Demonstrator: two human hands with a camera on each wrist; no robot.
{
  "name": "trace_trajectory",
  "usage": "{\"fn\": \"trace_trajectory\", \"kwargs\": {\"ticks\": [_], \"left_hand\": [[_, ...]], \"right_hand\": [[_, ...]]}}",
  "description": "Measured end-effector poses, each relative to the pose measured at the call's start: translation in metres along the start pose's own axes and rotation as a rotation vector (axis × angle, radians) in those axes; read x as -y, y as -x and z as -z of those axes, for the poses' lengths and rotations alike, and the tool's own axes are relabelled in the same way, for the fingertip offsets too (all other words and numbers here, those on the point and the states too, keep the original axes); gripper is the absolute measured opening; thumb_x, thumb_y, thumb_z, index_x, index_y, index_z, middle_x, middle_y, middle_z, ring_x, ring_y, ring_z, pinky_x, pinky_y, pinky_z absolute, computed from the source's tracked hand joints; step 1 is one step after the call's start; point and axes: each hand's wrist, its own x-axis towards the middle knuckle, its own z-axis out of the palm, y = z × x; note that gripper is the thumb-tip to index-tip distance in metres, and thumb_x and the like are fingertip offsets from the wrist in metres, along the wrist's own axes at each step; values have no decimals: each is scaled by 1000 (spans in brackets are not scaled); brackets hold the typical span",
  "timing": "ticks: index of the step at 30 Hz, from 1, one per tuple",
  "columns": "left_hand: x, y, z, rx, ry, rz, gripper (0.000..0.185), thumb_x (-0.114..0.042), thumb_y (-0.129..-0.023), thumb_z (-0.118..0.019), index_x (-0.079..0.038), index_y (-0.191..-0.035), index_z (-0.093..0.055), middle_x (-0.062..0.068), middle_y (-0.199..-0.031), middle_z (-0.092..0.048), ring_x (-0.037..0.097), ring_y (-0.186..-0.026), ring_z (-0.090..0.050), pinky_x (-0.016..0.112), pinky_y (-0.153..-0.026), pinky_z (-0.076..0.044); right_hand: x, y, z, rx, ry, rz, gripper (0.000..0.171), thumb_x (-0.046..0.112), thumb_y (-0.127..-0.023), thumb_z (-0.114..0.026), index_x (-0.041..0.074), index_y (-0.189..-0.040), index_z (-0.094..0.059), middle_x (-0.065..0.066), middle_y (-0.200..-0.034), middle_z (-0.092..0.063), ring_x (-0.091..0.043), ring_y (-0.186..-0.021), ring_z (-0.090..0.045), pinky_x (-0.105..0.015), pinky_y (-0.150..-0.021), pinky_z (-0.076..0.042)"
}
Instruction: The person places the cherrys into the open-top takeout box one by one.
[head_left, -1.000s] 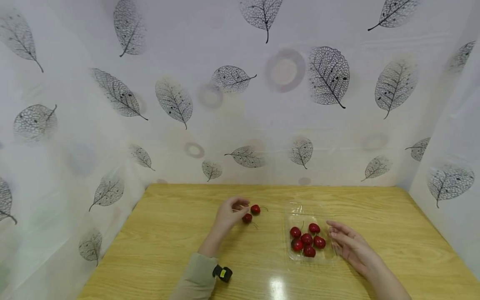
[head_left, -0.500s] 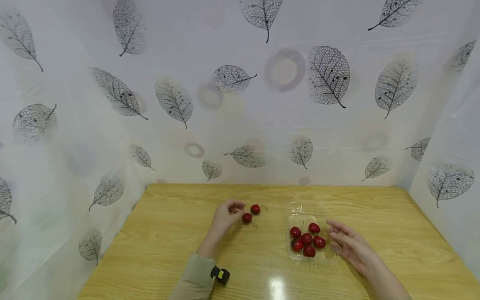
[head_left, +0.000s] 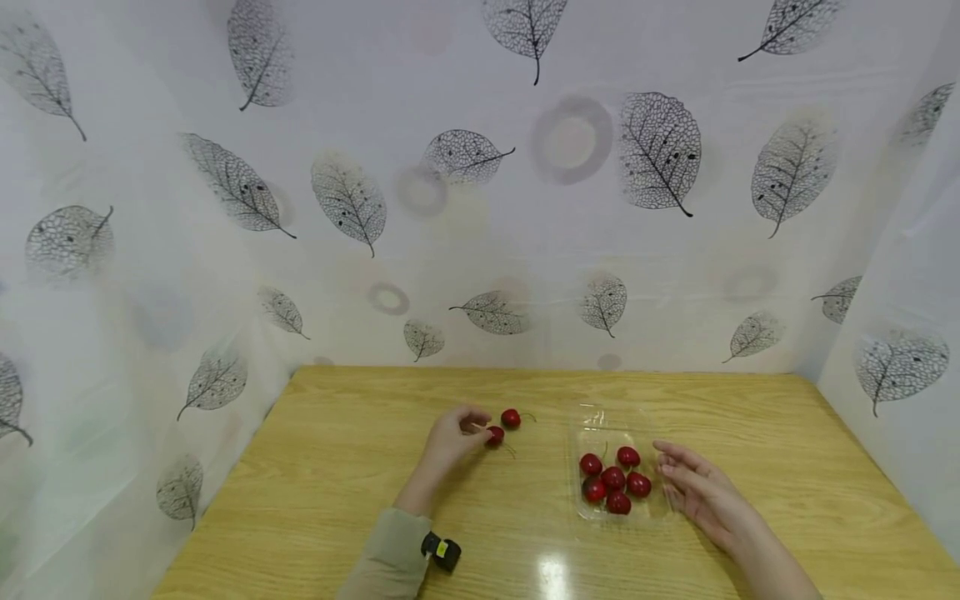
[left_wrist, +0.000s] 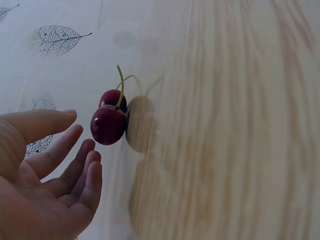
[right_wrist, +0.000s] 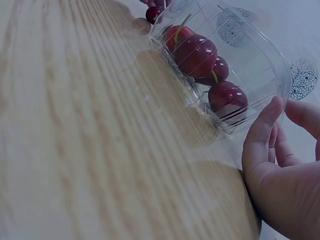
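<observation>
My left hand (head_left: 453, 433) is beside two dark red cherries on the table. The nearer cherry (head_left: 495, 436) and the farther cherry (head_left: 511, 418) both have stems. In the left wrist view, thumb and loosely bent fingers (left_wrist: 67, 177) stand apart, with a small gap to the front cherry (left_wrist: 108, 125). At right, a clear plastic container (head_left: 588, 515) holds several red cherries (head_left: 613, 477). My right hand (head_left: 701, 492) touches the container's right side with fairly straight fingers. In the right wrist view, its thumb (right_wrist: 267, 120) lies against the clear wall.
A wooden table (head_left: 337, 500) bears everything. Behind and at both sides hangs a pale sheet (head_left: 525, 233) printed with dark leaf skeletons. A small black device (head_left: 442, 551) with a yellow mark is worn on my left wrist.
My left hand first drew back slightly left, and its thumb has since come in front of the nearer cherry. My right hand, the container and the cherries have stayed in place.
</observation>
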Motion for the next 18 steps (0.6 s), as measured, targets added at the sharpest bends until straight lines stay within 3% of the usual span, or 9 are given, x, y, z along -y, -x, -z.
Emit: {"fn": "trace_trajectory", "kwargs": {"ticks": [11,18], "left_hand": [[3,-3,-4,24,-18,41,23,-4,-92,-80,1,-114,-74,18,-116,-75,28,-105,-71,44,-96,-60],[5,-4,-6,45,-35,34,24,-4,-93,-79,0,-116,-74,17,-115,-75,28,-103,-71,45,-95,-60]], "right_hand": [[-1,0,1,12,-16,5,45,2,-112,-42,32,-131,-71,14,-121,-67,1,-109,-65,-17,-94,-57],[0,0,0,3,-7,4,45,2,-112,-42,33,-130,-71,15,-121,-67,1,-108,-66,-17,-93,-57]]}}
